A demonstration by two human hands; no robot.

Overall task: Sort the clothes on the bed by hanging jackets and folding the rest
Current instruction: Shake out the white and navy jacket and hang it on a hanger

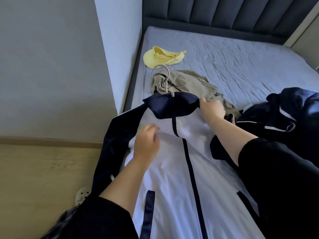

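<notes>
So the person's right hand (211, 110) is pinching the right end of the navy collar on a white zip-up jacket with navy sleeves (172, 169), fingers curled round the fabric. The left hand (146, 144) is well apart from it, over the white chest panel left of the zip, fingers loose and half curled, holding nothing I can see; can't tell if it touches the cloth. That jacket lies flat, front up, on the light blue quilted mattress (241, 57), with its left sleeve hanging off the edge. Just behind the collar sits a crumpled khaki cotton jacket (186, 81) on a grey wire hanger (163, 69), then a pale yellow cap (162, 56). A dark navy garment with white stripes (284, 114) is bunched up at the right.
</notes>
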